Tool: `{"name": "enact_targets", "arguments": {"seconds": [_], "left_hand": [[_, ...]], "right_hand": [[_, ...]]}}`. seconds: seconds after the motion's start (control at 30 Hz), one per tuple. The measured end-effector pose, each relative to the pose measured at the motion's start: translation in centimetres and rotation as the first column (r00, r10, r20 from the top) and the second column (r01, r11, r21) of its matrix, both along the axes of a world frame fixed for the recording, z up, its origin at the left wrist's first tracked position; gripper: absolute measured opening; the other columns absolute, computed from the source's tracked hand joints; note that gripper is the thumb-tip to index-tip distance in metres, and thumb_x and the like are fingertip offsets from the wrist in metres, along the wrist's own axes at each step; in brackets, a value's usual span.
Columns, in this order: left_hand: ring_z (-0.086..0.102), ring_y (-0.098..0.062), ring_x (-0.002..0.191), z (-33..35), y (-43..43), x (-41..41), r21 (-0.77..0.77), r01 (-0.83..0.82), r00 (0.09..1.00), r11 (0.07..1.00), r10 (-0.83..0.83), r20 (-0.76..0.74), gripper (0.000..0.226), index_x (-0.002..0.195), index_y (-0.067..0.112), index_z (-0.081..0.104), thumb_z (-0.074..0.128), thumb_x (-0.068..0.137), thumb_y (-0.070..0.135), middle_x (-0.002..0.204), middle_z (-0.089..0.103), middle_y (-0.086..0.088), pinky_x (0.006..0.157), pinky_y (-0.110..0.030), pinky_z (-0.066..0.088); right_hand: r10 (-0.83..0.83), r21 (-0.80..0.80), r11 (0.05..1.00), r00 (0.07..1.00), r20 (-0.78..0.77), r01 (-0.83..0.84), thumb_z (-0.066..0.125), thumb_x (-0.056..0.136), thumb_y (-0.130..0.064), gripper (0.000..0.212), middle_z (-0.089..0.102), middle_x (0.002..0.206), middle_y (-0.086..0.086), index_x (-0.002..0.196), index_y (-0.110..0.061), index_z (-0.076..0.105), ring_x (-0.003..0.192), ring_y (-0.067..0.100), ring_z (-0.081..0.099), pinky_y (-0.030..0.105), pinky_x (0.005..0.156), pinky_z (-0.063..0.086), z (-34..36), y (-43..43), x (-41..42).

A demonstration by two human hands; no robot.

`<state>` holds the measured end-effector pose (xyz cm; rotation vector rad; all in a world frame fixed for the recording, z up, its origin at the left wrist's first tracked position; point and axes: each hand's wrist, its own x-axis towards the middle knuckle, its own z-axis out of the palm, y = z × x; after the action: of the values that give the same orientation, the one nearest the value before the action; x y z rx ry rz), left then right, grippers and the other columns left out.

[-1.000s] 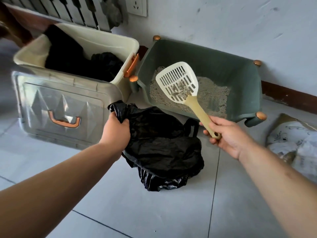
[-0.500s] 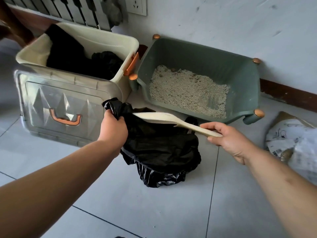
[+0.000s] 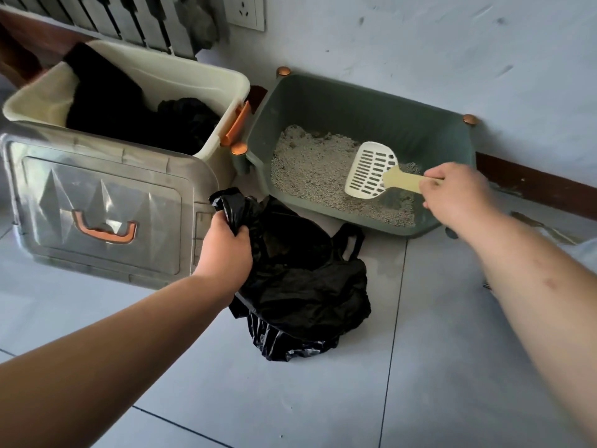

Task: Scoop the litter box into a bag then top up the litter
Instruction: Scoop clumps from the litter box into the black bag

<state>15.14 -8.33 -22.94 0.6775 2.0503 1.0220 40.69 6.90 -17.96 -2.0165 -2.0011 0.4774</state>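
Observation:
A green litter box point(image 3: 361, 105) stands against the wall, holding grey litter point(image 3: 310, 169). My right hand point(image 3: 458, 195) grips the yellow handle of a white slotted scoop point(image 3: 370, 171), whose head is down over the litter at the box's right side. In front of the box a black plastic bag point(image 3: 307, 286) lies crumpled on the floor. My left hand point(image 3: 226, 250) grips the bag's upper left edge and holds it up.
A cream storage bin point(image 3: 181, 76) with dark cloth inside stands left of the litter box, its clear lid point(image 3: 97, 205) with an orange handle leaning on its front. A radiator and a wall socket are behind. A pale sack point(image 3: 584, 250) lies at the right edge.
The scoop held litter above the box, then tipped over the black bag, and has now swung back into the litter box. My left hand kept its hold on the bag.

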Motion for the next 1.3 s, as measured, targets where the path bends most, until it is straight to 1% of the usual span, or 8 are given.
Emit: {"name": "enact_targets", "arguments": {"seconds": [0.2, 0.4, 0.53, 0.67, 0.8, 0.87, 1.0, 1.3], "left_hand": [[0.061, -0.027, 0.099, 0.3, 0.3, 1.7, -0.025, 0.061, 0.998, 0.998, -0.061, 0.007, 0.025, 0.125, 0.014, 0.049, 0.043, 0.101, 0.018, 0.108, 0.062, -0.007, 0.093, -0.045, 0.052], [0.062, -0.030, 0.103, 0.4, 0.8, 3.8, -0.048, 0.121, 0.993, 0.991, -0.121, 0.008, 0.022, 0.122, 0.017, 0.048, 0.043, 0.101, 0.020, 0.113, 0.063, -0.009, 0.096, -0.049, 0.051], [0.061, -0.031, 0.106, 0.2, 0.9, 4.6, -0.054, 0.143, 0.990, 0.988, -0.143, 0.005, 0.018, 0.118, 0.017, 0.049, 0.044, 0.101, 0.020, 0.112, 0.063, -0.009, 0.098, -0.048, 0.049], [0.060, -0.031, 0.106, 0.3, 1.0, 4.7, -0.055, 0.144, 0.989, 0.988, -0.145, -0.018, 0.022, 0.122, 0.014, 0.049, 0.044, 0.102, 0.019, 0.110, 0.061, -0.007, 0.097, -0.045, 0.048], [0.060, -0.032, 0.105, 0.3, 1.0, 4.2, -0.065, 0.129, 0.991, 0.990, -0.130, -0.010, 0.022, 0.123, 0.015, 0.048, 0.044, 0.102, 0.020, 0.109, 0.061, -0.007, 0.098, -0.048, 0.049], [0.060, -0.031, 0.104, 0.2, 0.9, 4.1, -0.069, 0.125, 0.992, 0.990, -0.125, -0.006, 0.021, 0.122, 0.015, 0.048, 0.043, 0.102, 0.020, 0.108, 0.060, -0.006, 0.097, -0.047, 0.049], [0.058, -0.028, 0.100, 0.0, 0.6, 3.7, -0.054, 0.118, 0.993, 0.992, -0.119, -0.019, 0.021, 0.122, 0.013, 0.048, 0.043, 0.102, 0.020, 0.106, 0.059, -0.005, 0.093, -0.042, 0.049], [0.058, -0.027, 0.101, -0.4, 0.7, 3.9, -0.042, 0.145, 0.989, 0.988, -0.147, -0.026, 0.026, 0.127, 0.014, 0.048, 0.042, 0.102, 0.018, 0.112, 0.061, -0.005, 0.088, -0.036, 0.047]], "right_hand": [[-0.072, -0.075, 0.994, 0.988, 0.137, 0.083, 0.042, 0.093, -0.011, 0.028, 0.065, 0.093, 0.017, 0.100, -0.003, 0.068, 0.073, 0.031, 0.053, 0.023, 0.050, 0.033, -0.7, 0.5, 0.3], [-0.087, -0.056, 0.992, 0.926, 0.368, 0.116, 0.057, 0.087, -0.005, 0.036, 0.057, 0.124, 0.019, 0.123, -0.006, 0.057, 0.112, 0.040, 0.056, 0.039, 0.083, 0.047, 1.0, -0.5, 0.9], [0.019, -0.141, 0.989, 0.888, 0.459, 0.052, 0.056, 0.084, 0.003, 0.025, 0.059, 0.113, 0.021, 0.108, -0.001, 0.060, 0.098, 0.038, 0.059, 0.035, 0.069, 0.041, 2.4, -0.2, 0.4], [0.051, -0.199, 0.978, 0.866, 0.497, 0.056, 0.053, 0.088, -0.003, 0.005, 0.053, 0.078, 0.016, 0.087, 0.001, 0.055, 0.075, 0.033, 0.057, 0.029, 0.057, 0.040, 4.3, 1.2, -0.4], [0.141, -0.251, 0.968, 0.803, 0.579, 0.012, 0.047, 0.093, -0.007, 0.016, 0.056, 0.089, 0.016, 0.085, 0.004, 0.056, 0.085, 0.032, 0.054, 0.030, 0.067, 0.041, 5.0, 2.0, -1.0], [0.113, -0.245, 0.969, 0.841, 0.529, 0.024, 0.046, 0.093, -0.005, 0.025, 0.050, 0.075, 0.013, 0.069, -0.001, 0.047, 0.083, 0.030, 0.050, 0.029, 0.062, 0.040, 4.9, 2.4, -0.5], [-0.078, -0.282, 0.949, 0.969, 0.233, 0.144, 0.045, 0.085, -0.001, 0.018, 0.049, 0.054, 0.012, 0.070, -0.002, 0.055, 0.059, 0.026, 0.045, 0.025, 0.055, 0.037, 3.6, 3.9, 1.0], [-0.348, -0.496, 0.827, 0.934, -0.083, 0.264, 0.033, 0.092, -0.008, 0.017, 0.041, 0.061, 0.007, 0.097, -0.011, 0.048, 0.015, 0.006, 0.022, 0.006, 0.035, 0.022, -0.1, 4.8, 2.9]]}}
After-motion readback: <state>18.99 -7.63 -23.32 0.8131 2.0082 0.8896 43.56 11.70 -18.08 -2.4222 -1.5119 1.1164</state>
